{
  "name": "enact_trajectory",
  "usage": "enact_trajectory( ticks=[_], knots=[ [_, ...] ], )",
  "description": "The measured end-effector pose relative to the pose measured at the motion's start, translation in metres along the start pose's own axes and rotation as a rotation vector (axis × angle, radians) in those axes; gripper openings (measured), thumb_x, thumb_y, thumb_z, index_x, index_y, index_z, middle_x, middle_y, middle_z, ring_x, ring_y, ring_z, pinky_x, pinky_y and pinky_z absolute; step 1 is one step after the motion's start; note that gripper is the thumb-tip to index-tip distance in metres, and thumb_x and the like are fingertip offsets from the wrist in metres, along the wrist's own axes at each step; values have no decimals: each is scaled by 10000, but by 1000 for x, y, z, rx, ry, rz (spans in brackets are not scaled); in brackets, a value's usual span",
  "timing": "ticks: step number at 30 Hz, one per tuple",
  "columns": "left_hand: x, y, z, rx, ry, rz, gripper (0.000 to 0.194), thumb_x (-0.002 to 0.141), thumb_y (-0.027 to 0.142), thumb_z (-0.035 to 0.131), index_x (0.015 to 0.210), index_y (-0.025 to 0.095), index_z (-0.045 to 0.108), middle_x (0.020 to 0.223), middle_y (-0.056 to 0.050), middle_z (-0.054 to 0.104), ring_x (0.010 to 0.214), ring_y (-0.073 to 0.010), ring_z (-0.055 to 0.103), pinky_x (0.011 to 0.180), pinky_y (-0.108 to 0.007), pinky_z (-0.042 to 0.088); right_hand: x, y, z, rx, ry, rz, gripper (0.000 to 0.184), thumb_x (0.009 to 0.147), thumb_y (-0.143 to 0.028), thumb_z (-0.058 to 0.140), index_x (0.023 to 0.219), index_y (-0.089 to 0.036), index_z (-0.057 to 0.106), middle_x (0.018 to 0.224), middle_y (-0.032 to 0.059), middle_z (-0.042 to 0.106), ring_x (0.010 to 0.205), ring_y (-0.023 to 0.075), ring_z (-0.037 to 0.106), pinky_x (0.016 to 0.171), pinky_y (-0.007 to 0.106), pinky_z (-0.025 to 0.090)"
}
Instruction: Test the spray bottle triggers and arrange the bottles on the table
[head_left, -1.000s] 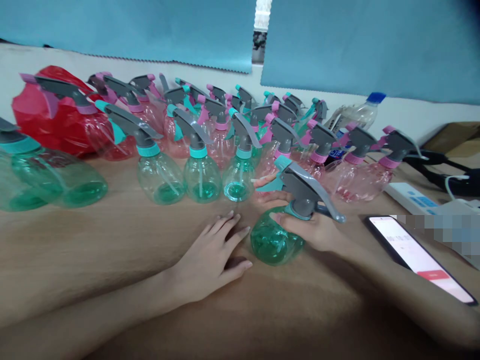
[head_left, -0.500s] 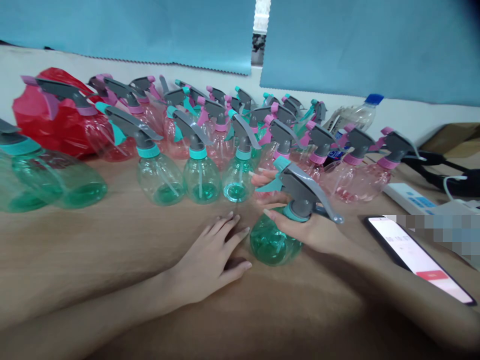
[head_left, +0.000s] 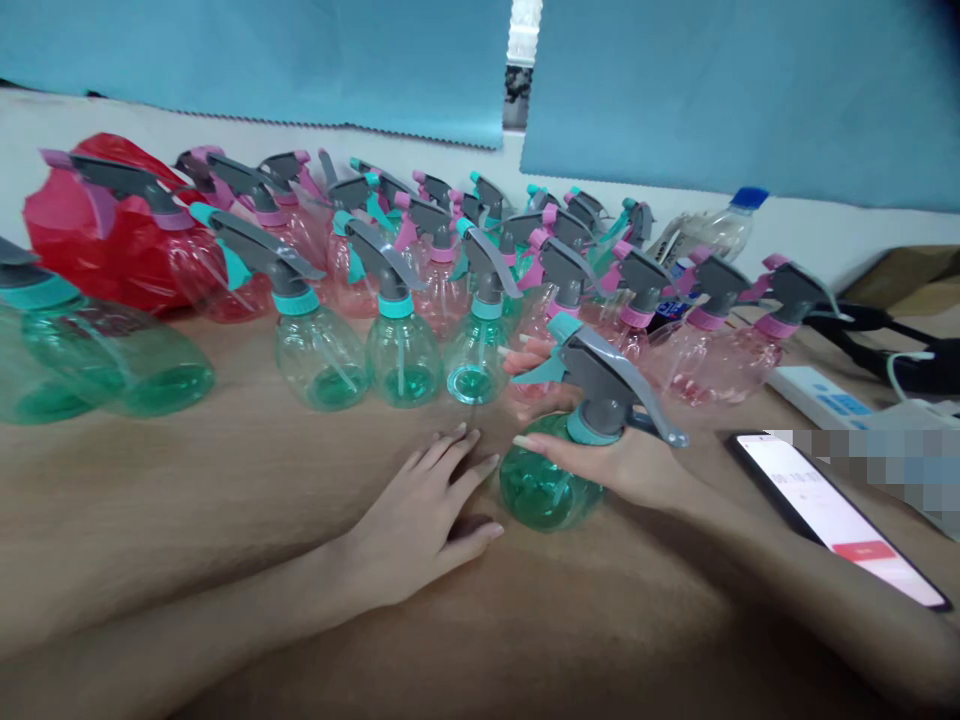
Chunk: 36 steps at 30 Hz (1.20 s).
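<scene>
My right hand [head_left: 630,462] is round the upper part of a green spray bottle [head_left: 546,490] with a grey and teal trigger head. The thumb lies across the front just below the teal collar, and the other fingers reach behind the head, partly hidden. This bottle stands upright on the wooden table [head_left: 247,510]. Flat on the tabletop to its left lies my left hand [head_left: 427,510], fingers spread and holding nothing, with the fingertips close to the bottle but apart from it. Behind the hands stand a green spray bottle [head_left: 405,370] and several like it.
Several pink spray bottles [head_left: 686,370] stand behind and right of my right hand. A red plastic bag [head_left: 82,240] sits at the back left. On the right lie a lit phone [head_left: 832,510] and a white power strip [head_left: 817,395]. A blue-capped bottle [head_left: 712,235] leans by the wall.
My right thumb has slid a little to the left and down on the bottle. My left hand and the bottles have stayed in place.
</scene>
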<state>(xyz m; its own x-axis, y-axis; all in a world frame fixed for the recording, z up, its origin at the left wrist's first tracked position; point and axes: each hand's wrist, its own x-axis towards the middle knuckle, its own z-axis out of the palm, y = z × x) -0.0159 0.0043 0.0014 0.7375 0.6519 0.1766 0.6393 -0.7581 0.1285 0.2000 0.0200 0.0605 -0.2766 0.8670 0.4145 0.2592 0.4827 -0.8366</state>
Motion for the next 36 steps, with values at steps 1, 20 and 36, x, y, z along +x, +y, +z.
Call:
enact_trajectory(
  ticks=[1,20,36],
  knots=[
    [0,0,0,0,-1,1,581,939,529,435,1374,145,425,1465,-159,359,1359,-307,290,1065,-493,293,0,-1,1,7,10,4,133,732,-254,696,827,-249,603,897,2,692,773,169,686,769,339,599],
    [1,0,0,11,8,9,598,932,531,446,1376,131,423,1465,-167,358,1363,-309,284,1064,-494,298,0,-1,2,18,22,14,67,757,-233,627,809,-257,593,1007,5,703,832,176,706,856,359,571],
    [1,0,1,12,13,9,598,928,537,448,1364,128,441,1456,-174,371,1361,-318,290,1059,-501,302,-1,-3,-3,-2,-13,65,96,794,-229,605,886,-257,612,922,-7,708,832,166,686,825,332,556]
  ],
)
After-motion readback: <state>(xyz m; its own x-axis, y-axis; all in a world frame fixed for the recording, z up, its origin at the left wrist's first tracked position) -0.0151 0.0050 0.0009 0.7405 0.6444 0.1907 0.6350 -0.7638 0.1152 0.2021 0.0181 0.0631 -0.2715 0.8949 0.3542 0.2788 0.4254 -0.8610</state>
